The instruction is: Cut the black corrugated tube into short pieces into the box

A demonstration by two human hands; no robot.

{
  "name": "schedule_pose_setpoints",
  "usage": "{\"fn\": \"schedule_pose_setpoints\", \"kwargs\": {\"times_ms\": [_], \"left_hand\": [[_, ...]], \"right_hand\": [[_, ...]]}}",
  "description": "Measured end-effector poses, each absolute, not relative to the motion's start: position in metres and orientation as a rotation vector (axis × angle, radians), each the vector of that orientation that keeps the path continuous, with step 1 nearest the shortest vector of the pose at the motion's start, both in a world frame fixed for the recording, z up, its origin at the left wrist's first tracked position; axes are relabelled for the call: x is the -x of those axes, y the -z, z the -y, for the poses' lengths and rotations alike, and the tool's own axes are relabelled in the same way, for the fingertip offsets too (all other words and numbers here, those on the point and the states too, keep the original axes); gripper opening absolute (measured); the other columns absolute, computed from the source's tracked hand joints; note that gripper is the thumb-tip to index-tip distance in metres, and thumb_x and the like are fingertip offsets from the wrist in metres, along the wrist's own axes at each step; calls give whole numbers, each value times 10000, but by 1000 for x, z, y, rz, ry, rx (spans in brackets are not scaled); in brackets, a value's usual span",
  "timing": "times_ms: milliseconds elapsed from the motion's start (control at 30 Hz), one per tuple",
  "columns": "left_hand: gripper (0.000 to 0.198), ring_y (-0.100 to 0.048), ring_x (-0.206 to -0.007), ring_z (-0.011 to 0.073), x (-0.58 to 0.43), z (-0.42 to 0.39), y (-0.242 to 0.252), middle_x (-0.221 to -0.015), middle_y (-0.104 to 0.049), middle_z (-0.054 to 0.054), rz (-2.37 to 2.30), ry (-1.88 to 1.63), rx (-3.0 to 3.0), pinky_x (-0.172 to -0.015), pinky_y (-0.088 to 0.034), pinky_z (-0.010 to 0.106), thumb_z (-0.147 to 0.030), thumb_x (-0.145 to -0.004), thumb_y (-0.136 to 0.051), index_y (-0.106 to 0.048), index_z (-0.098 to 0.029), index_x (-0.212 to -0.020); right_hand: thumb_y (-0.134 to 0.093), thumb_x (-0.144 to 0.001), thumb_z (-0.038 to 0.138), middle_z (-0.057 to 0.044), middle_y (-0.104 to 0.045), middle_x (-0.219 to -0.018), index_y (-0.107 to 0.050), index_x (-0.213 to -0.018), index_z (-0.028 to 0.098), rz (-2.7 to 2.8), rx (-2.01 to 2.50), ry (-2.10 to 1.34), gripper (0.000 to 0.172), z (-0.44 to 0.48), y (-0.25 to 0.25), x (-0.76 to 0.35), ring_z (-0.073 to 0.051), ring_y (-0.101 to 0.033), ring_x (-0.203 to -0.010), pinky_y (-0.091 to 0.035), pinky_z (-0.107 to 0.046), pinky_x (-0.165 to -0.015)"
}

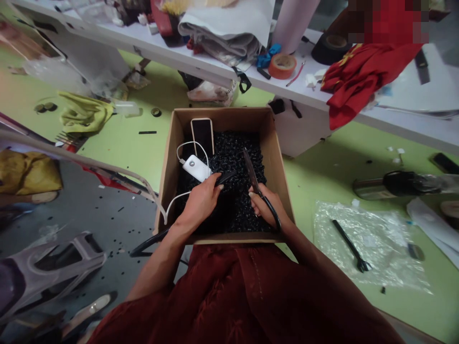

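Red garment [233, 291]; black tube [227, 177], pinched in your left hand [201, 199], slants rightward, short of scissors [251, 171] your right hand [269, 206] clasps

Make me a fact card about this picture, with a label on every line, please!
Left hand: holding a black ribbed tube
Right hand: holding scissors
Container: open cardboard box
Inside: many small black pieces, a phone, a white gadget with a white cable
Right of box: clear plastic, a black stick-like thing on it
Beyond box: orange tape roll
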State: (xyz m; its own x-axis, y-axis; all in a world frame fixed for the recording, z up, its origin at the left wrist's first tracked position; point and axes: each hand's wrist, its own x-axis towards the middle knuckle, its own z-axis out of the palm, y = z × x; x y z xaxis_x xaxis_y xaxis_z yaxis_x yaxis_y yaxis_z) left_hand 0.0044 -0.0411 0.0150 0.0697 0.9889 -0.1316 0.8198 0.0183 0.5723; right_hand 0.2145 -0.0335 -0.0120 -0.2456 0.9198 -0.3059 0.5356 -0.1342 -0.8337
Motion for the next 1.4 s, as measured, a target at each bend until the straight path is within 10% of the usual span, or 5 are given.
{"fn": "schedule_pose_setpoints", "kwargs": {"times_ms": [633,1400], "left_hand": [[354,-642,-1028,244,-2,41,-11,-1151,-662,148,-1862,-443,-1965,-878,-494,364,-256,-940,-398,-527,-121,-1241],[375,-632,-811,173,1,42,-23,-976,-685,69,-1792,-668,-1645,-763,-472,292,-307,-904,-450,-520,-171,-1247]], "right_hand": [[-468,-861,498,57,-544,-555,-490,-946,203,1407,1430,-1917,308,33,15,-215,-84,-445,-387,-339,-196,-373],[-547,-824,397,-69,-598,-1017,-439,-1167,219,1919,1395,-1454,401,33,12,-212,-181,-605,-893,-489,-331,-802]]}}
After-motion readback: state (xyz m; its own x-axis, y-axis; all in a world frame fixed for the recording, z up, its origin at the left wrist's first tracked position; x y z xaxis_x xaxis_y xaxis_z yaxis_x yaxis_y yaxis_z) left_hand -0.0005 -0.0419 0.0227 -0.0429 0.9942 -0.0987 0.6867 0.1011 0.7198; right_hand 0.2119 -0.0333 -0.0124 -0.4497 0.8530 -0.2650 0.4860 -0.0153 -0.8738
